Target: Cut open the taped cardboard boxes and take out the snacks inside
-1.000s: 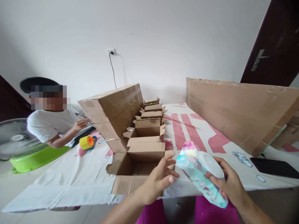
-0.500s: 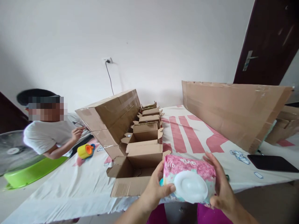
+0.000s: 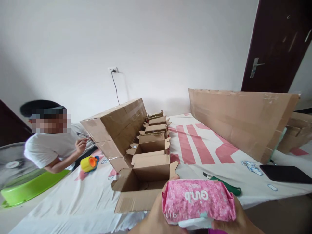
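Note:
A pink pack of wet wipes (image 3: 197, 198) is held between my two hands over the near edge of the table. Its long printed side faces up, and a bit of the white lid shows at the bottom. My left hand (image 3: 158, 209) grips the left end, and my right hand (image 3: 240, 216) grips the right end; the pack hides some of the fingers. Just left of the pack stands an open cardboard box (image 3: 141, 200) with its flaps folded out. Behind the pack lies a green-handled utility knife (image 3: 227, 187) with its blade pointing left.
Several open boxes (image 3: 152, 143) run in a row toward the wall, beside stacked cartons (image 3: 122, 126). A large upright carton (image 3: 239, 120) and a black tablet (image 3: 286, 174) are at right. On the left, a person (image 3: 51, 146) sits near a yellow-orange toy (image 3: 89, 163) and a green tub (image 3: 34, 190).
My hands have tipped the wipes pack, turning its lid from facing me to underneath, and lowered it slightly. The utility knife has come into clear view behind it.

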Demonstrator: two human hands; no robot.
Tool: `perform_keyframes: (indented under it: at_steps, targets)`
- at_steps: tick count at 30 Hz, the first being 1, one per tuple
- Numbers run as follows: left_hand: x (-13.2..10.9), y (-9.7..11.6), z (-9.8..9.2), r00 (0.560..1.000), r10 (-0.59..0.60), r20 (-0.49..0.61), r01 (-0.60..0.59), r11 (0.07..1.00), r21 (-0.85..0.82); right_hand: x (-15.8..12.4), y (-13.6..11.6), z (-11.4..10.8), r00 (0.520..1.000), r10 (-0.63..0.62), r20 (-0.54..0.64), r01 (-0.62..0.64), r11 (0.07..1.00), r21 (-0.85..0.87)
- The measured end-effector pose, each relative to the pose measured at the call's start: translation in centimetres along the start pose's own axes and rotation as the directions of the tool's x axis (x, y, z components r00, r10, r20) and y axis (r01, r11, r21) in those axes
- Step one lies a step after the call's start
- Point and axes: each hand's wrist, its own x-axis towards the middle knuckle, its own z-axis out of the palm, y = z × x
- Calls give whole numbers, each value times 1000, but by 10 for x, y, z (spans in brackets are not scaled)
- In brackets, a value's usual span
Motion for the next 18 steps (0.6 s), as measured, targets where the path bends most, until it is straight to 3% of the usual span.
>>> perform_keyframes:
  at_steps: [4,7,9,13,15,18]
  targets:
    - [27,25,-15,997,58,-53,-63,994,-93,46,-47,4,982,-106,157,92,991,97]
    - [78,56,-46,999,-14,-51,11,998,-64,108,-63,1,989,-46,139,29,992,123]
    - [121,67,-71,994,-27,-105,17,996,-92,160,-62,1,995,-2,101,-11,991,135]
    - [192,54,-106,983,-80,-163,64,993,-101,244,-47,10,996,61,62,-68,991,112]
    - [209,40,-114,976,-109,-191,92,991,-94,262,-37,16,993,105,61,-110,989,99]
    - [216,22,-119,967,-143,-211,129,988,-81,261,-21,22,988,134,74,-142,984,106]
